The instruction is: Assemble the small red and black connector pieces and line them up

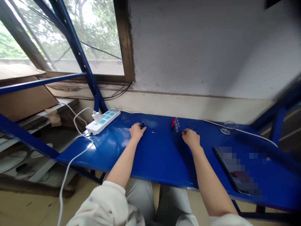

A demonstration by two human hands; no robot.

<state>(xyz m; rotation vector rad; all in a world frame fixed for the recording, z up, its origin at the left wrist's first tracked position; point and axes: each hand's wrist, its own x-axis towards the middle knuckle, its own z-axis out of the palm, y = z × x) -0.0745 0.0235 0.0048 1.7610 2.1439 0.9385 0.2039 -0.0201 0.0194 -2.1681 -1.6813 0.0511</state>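
On the blue tabletop (162, 157), my left hand (136, 131) is closed around a small black cylinder (143, 124), whose upper end sticks out between thumb and fingers. My right hand (191, 138) rests low over the table with its fingertips pinched together; anything between them is too small or hidden to make out. Just beyond it lie several tiny dark pieces (193, 127). To its left is a group of small clear pieces (177, 125), beside a red piece (173, 122) with a dark lower end. A small pale scrap (153, 132) lies between the hands.
A white power strip (103, 121) with plugs and a white cable (70, 163) occupies the left end. At the right are a tablet-like device (231, 171), partly pixelated, and a clear round container (225, 131) with its lid. Blue frame posts (81, 59) and the wall bound the table.
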